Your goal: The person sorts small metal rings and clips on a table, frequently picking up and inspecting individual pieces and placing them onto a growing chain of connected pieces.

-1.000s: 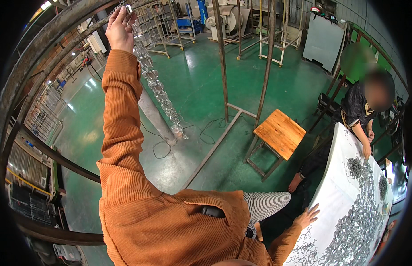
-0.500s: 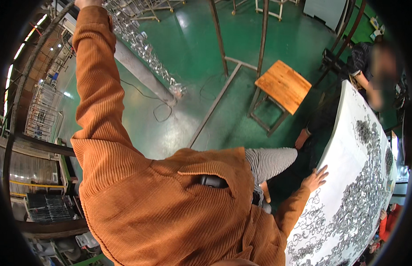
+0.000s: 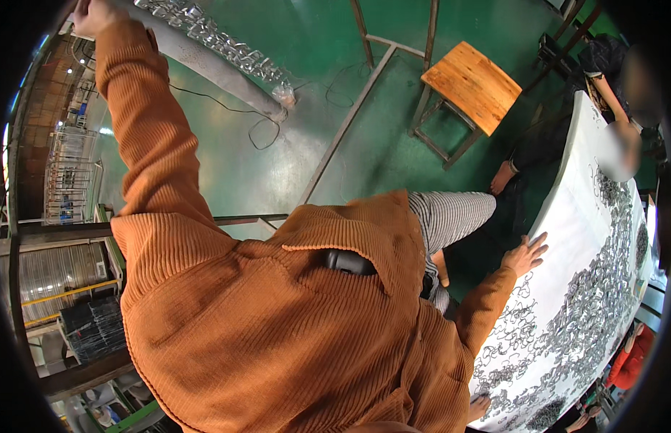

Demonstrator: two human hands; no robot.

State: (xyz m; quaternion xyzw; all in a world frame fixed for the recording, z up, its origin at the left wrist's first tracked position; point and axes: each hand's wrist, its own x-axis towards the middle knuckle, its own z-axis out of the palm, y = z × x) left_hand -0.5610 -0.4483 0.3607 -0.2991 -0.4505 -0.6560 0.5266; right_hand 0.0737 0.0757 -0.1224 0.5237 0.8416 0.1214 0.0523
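My right hand rests on the near edge of a white-covered table, fingers spread and apart, nothing held. Beside it lie many small, curved, hook-like metal pieces, scattered singly and in heaps. My left arm reaches to the upper left. There my left hand has its fingers bent around what looks like a dark metal bar; the picture's edge cuts off part of the hand. Another hand shows at the table's near lower end, and whose it is cannot be seen.
A wooden-topped stool stands on the green floor beyond a metal floor rail. Hanging shiny metal pieces run beside a grey post. A co-worker is at the table's far end; a red sleeve shows on its right side.
My left hand has shifted left and slightly down in the picture. My right hand, still spread on the table edge, appears a little higher and farther right. The view itself has shifted.
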